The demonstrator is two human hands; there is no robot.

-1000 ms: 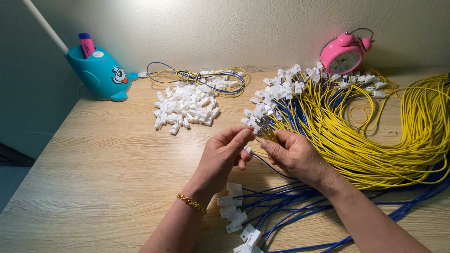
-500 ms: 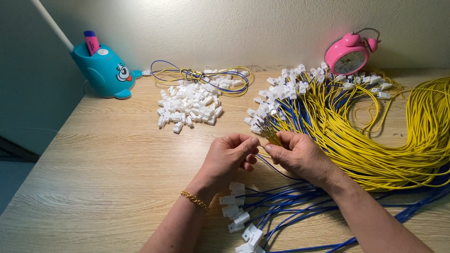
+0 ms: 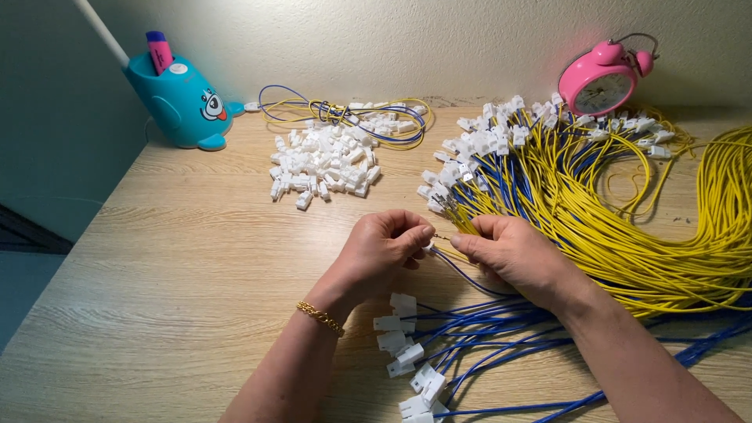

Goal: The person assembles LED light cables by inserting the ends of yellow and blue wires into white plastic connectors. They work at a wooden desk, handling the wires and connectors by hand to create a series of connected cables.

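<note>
A light wooden table (image 3: 180, 258) is seen against a pale plaster wall (image 3: 407, 39); a turquoise pen holder (image 3: 176, 102) and a pink alarm clock (image 3: 603, 78) are placed at the back edge. The left hand (image 3: 384, 251) is closed on something small and hidden; the right hand (image 3: 509, 251) is pinched on a blue wire (image 3: 462, 276). The wire lies at the table's middle, its tip pointing left, its length running right and toward the person.

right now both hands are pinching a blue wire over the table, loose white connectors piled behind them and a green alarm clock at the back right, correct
Not quite: the alarm clock is pink, not green, as the head view shows. The rest holds: left hand and right hand pinch a blue wire, and the loose white connectors lie behind them.
</note>
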